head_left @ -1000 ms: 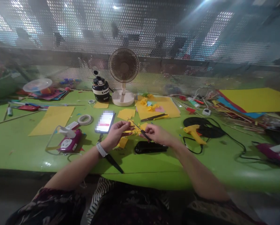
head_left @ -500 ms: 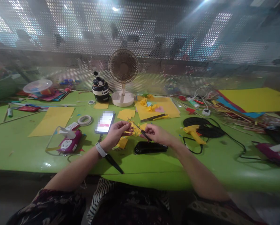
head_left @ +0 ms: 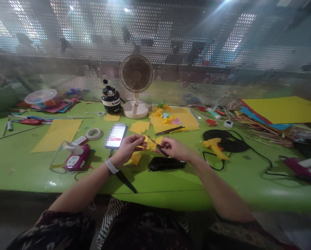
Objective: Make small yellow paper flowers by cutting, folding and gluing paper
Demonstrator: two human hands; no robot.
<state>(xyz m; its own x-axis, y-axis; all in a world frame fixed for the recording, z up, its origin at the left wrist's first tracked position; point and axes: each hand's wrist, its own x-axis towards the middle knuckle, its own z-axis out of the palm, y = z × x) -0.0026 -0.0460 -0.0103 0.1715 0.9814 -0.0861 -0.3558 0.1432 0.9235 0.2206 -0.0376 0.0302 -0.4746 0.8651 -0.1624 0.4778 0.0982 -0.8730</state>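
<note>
In my right hand [head_left: 172, 147] is a pair of black-handled scissors [head_left: 161, 150], its blades pointing up and left toward my other hand. My left hand [head_left: 131, 146] pinches a small piece of yellow paper [head_left: 145, 143] close to the blades; its exact shape is hard to make out. Yellow paper scraps [head_left: 135, 158] lie on the green table just beneath both hands. A black stapler-like object [head_left: 167, 164] rests below my right hand. A phone [head_left: 116, 136] with a lit screen lies left of my left hand.
A fan [head_left: 136, 74] and a black-and-white bottle [head_left: 111, 100] stand at the back. On the right are a yellow glue gun [head_left: 215, 147], a black disc [head_left: 238, 141] and coloured sheets [head_left: 280, 109]. A tape roll [head_left: 93, 133] and a purple power strip [head_left: 77, 159] lie left.
Both hands keep nearly the same pose around the scissors and yellow paper. The whole view has shifted very slightly.
</note>
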